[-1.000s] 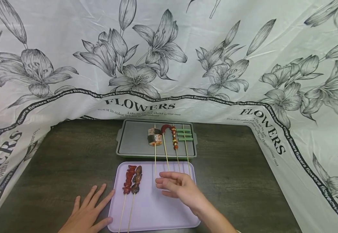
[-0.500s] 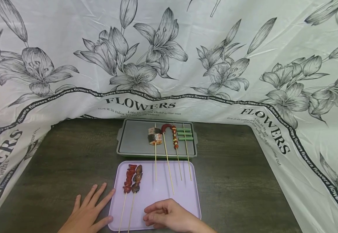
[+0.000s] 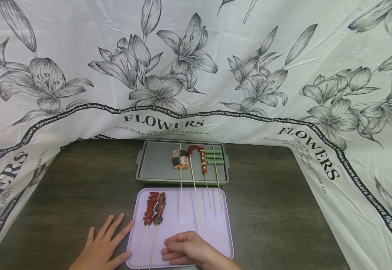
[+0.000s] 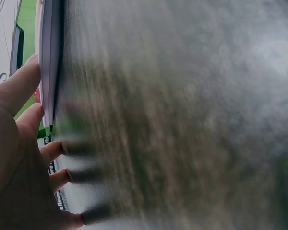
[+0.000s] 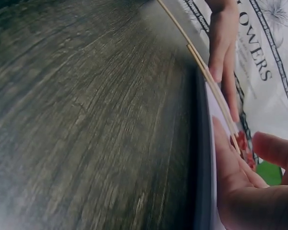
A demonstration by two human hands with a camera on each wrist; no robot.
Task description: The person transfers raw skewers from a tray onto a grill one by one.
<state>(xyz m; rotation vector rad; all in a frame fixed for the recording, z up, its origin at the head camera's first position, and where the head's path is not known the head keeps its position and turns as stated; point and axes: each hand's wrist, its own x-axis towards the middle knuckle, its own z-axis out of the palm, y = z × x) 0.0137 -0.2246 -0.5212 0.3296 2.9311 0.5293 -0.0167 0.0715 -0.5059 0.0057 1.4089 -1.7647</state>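
Observation:
My left hand (image 3: pixel 98 247) lies with fingers spread on the dark table, thumb and forefinger at the left edge of the lilac tray (image 3: pixel 213 228). Over the tray's front part hovers my right hand (image 3: pixel 189 249), holding nothing; its thumb stands apart from the fingers in the right wrist view. Two skewers lie on the tray's left side: one of red chunks (image 3: pixel 150 208), one of brown pieces (image 3: pixel 160 208). The right fingertips are close to the brown skewer's stick; whether they touch it I cannot tell.
Behind the tray stands a grey grill pan (image 3: pixel 155 165). On it lie a thick fish-like skewer (image 3: pixel 180 161), a curled red one (image 3: pixel 192 149), a beaded one (image 3: pixel 203 159) and a green-stick one (image 3: pixel 214 157); their sticks overhang the tray. Flowered cloth (image 3: pixel 250 75) surrounds the table.
My right hand has drawn back from near the sticks' lower ends toward the tray's front and left. The left hand and the skewers stay in place.

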